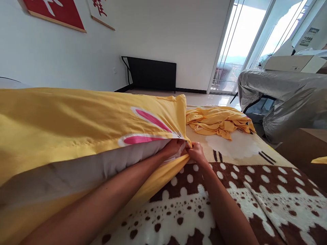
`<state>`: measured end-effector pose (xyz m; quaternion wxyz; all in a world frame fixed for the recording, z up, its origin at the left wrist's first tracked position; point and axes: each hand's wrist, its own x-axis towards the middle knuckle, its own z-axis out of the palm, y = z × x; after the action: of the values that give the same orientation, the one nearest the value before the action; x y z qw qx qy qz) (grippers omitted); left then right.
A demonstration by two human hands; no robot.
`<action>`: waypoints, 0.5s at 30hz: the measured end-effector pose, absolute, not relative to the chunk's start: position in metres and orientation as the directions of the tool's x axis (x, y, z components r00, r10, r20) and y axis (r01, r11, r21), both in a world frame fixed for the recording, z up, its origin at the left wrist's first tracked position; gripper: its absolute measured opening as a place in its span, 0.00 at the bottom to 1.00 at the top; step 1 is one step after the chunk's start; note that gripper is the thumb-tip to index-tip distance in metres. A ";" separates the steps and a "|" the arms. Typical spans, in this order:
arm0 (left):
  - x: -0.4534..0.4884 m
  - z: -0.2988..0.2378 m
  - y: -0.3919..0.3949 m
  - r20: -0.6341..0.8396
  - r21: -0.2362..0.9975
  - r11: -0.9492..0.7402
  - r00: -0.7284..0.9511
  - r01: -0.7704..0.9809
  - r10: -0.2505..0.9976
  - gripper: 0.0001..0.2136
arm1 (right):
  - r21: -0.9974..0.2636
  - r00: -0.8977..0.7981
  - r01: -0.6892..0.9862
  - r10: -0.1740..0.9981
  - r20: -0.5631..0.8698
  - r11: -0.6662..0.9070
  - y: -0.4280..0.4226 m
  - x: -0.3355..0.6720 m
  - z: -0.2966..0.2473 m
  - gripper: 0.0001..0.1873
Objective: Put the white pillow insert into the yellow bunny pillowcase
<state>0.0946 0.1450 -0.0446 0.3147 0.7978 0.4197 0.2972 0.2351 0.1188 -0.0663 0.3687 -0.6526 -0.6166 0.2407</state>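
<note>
both forearms stretched out long and low from the bottom edge, over a brown and cream spotted blanket (pixel 255 190) spread underneath. left hand (pixel 173 147) pushed into the open end of a yellow pillowcase (pixel 76 119), knuckles just showing at the mouth, fingers hidden inside the cloth, so cannot tell whether curled or flat. right hand (pixel 196 152) pinched tight on the lower yellow hem at the corner, thumb on top, fingers clenched on the fabric. both hands touching at that corner, wrists nearly straight, elbows well back.

grey-white pillow (pixel 76 170) lying lengthwise inside the case, its long side bare along the open edge, yellow cloth above and below it. pink rabbit-ear print (pixel 150 127) on top near the corner.

looks like the corner-seating step: best done by keeping the hem taut with the pinching hand while pressing the filling right into the corner with the inner one, then evening the edge along the bare side. slack hem likely to bunch.

further out, a crumpled yellow cloth (pixel 217 120) lying on the blanket, apart from the hands. beyond, a silver-covered piece of furniture (pixel 286 95) on the right, a black panel (pixel 153 73) against the white wall, bright glass doors (pixel 242 44), red wall hangings (pixel 56 12) up left.
</note>
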 end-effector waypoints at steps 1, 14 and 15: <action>0.095 -0.045 0.146 0.203 0.753 -0.439 0.462 0.491 0.864 0.13 | -0.778 0.125 0.627 0.983 0.136 0.028 0.119 0.235 -0.067 0.06; 0.099 -0.041 0.135 0.123 0.712 -0.472 0.569 0.520 0.813 0.15 | -0.780 0.155 0.625 0.975 0.157 0.026 0.115 0.237 -0.061 0.08; 0.099 -0.041 0.135 0.123 0.709 -0.476 0.573 0.521 0.810 0.16 | -0.786 0.158 0.618 0.975 0.155 0.025 0.115 0.237 -0.061 0.08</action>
<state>0.0993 0.1350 -0.0409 0.3171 0.8281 0.4019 0.2283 0.2368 0.1149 -0.0614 0.3823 -0.6581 -0.6051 0.2336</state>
